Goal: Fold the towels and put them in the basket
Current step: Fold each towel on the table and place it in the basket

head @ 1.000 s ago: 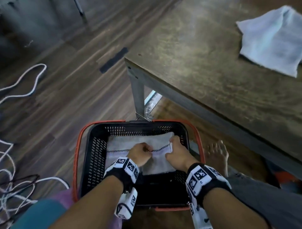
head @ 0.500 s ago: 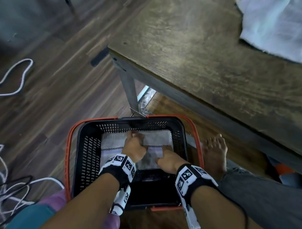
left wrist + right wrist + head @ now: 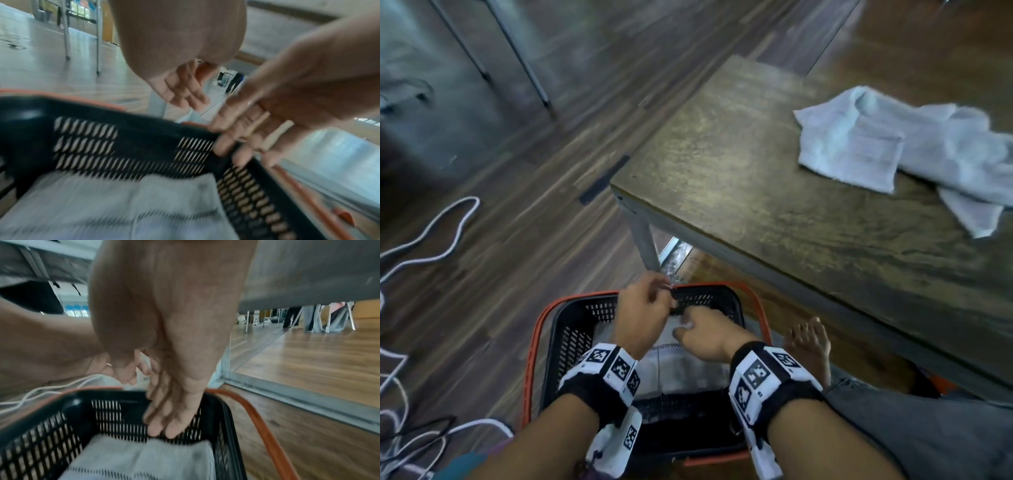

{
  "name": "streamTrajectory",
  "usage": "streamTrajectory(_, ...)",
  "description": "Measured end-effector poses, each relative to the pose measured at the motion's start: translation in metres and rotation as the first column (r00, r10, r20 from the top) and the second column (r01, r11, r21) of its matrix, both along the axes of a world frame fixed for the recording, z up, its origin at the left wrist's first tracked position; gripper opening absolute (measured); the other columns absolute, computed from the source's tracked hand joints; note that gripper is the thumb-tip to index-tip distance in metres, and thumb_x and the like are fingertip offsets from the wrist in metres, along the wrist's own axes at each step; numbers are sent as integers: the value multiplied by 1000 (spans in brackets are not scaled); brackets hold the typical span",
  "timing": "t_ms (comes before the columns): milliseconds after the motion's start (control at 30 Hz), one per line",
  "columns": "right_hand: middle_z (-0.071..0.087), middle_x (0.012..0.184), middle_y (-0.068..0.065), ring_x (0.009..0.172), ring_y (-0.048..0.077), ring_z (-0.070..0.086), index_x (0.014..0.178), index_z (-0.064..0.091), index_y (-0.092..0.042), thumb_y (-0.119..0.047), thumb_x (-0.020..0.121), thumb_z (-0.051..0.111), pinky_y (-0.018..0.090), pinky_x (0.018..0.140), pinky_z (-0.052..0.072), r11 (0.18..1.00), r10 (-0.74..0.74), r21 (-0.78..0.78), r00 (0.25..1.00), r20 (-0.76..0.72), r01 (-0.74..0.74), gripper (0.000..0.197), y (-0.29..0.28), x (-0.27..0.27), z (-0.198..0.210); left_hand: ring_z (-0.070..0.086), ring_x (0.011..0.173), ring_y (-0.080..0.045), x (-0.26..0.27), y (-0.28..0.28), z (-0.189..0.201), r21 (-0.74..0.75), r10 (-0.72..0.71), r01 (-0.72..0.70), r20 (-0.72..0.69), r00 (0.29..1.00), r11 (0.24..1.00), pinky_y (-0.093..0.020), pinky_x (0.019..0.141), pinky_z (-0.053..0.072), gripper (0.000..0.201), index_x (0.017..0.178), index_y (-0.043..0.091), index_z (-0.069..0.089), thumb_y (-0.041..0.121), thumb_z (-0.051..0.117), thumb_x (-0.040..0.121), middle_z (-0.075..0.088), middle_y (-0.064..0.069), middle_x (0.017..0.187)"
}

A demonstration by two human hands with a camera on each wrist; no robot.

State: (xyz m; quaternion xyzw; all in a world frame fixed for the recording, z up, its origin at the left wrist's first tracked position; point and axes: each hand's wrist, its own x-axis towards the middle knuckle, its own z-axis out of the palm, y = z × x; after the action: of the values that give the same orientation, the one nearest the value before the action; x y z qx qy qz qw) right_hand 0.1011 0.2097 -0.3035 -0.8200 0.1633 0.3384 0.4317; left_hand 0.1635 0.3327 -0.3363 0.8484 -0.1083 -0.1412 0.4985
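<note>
A folded white towel [image 3: 681,366] with a dark stitched band lies flat in the black basket [image 3: 571,342] with orange rim on the floor. It also shows in the left wrist view as the towel [image 3: 123,211] and in the right wrist view as the towel [image 3: 144,459]. My left hand [image 3: 659,294] hovers above the basket's far wall, fingers loosely curled, holding nothing. My right hand [image 3: 685,325] hangs just over the towel's far edge with relaxed fingers [image 3: 164,426], also holding nothing. Unfolded pale towels [image 3: 893,150] lie crumpled on the wooden table [image 3: 756,212].
The table's corner and its leg [image 3: 645,246] stand just beyond the basket. White cables [image 3: 431,240] loop over the floor at left. My bare foot [image 3: 808,346] and trouser leg sit right of the basket. Metal stand legs [image 3: 524,58] are far left.
Both hands have let go of the folded towel and risen toward the basket's far rim. The towel stays lying in the basket. The head view has swung up, showing more of the table.
</note>
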Motion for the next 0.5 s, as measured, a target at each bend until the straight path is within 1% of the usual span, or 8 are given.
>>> streamTrajectory(33, 62, 100, 8, 92, 29, 60, 105, 60, -11, -22, 98, 49, 40, 88, 52, 999, 43, 8, 998, 42, -44, 17, -2, 3, 21, 67, 61, -24, 1, -6, 18, -32, 19, -16, 69, 997, 999, -49, 63, 57, 17, 90, 19, 67, 18, 52, 81, 70, -3, 65)
streamTrajectory(67, 63, 95, 8, 87, 30, 62, 99, 61, -12, -22, 98, 49, 41, 84, 53, 996, 82, 12, 994, 71, -83, 15, -7, 5, 43, 67, 62, -24, 3, -16, 37, -49, 42, -36, 143, 989, 998, -47, 63, 56, 14, 85, 21, 65, 23, 52, 79, 68, -3, 63)
streamTrajectory(133, 67, 102, 8, 89, 30, 69, 108, 62, -13, -27, 99, 50, 37, 73, 56, 988, 152, -15, 985, 83, -151, 21, -25, 8, 91, 66, 63, -26, 13, -44, 79, -91, 98, -76, 263, 960, 993, -45, 66, 55, 10, 79, 19, 61, 25, 53, 80, 67, -2, 62)
streamTrajectory(200, 67, 99, 5, 83, 26, 72, 113, 61, -11, -34, 101, 50, 32, 66, 56, 984, 170, -73, 981, 98, -163, 27, -53, 7, 141, 67, 63, -29, 19, -76, 126, -193, 112, -57, 287, 951, 979, -47, 66, 56, 13, 74, 19, 58, 26, 53, 84, 67, -5, 63)
streamTrajectory(300, 71, 100, -2, 81, 20, 72, 111, 61, -16, -37, 103, 47, 36, 73, 60, 973, 134, -213, 973, 190, -93, 27, -114, -7, 219, 67, 67, -24, 21, -132, 193, -196, 84, -7, 391, 917, 981, -38, 65, 53, 17, 75, 21, 58, 34, 50, 82, 67, -2, 66)
streamTrajectory(400, 74, 102, -3, 83, 18, 74, 101, 60, -27, -40, 103, 48, 35, 76, 59, 953, 21, -291, 941, 337, 83, 19, -182, -40, 280, 62, 66, -25, 17, -192, 238, -102, -132, 178, 348, 928, 979, -28, 55, 45, 11, 82, 20, 62, 28, 55, 86, 67, -1, 70)
streamTrajectory(467, 76, 99, -1, 86, 21, 74, 104, 65, -20, -35, 104, 49, 37, 76, 59, 916, -55, -330, 884, 464, 230, 22, -226, -70, 297, 56, 60, -21, 12, -228, 245, 109, -321, 302, 281, 904, 947, -20, 46, 39, 9, 88, 17, 62, 23, 55, 90, 62, 1, 72)
streamTrajectory(500, 77, 97, 0, 85, 22, 74, 105, 67, -15, -32, 104, 50, 35, 73, 59, 890, -93, -338, 847, 523, 307, 24, -247, -87, 297, 54, 62, -21, 9, -242, 242, 212, -405, 360, 234, 884, 909, -20, 47, 37, 7, 91, 17, 59, 22, 55, 91, 60, -2, 78)
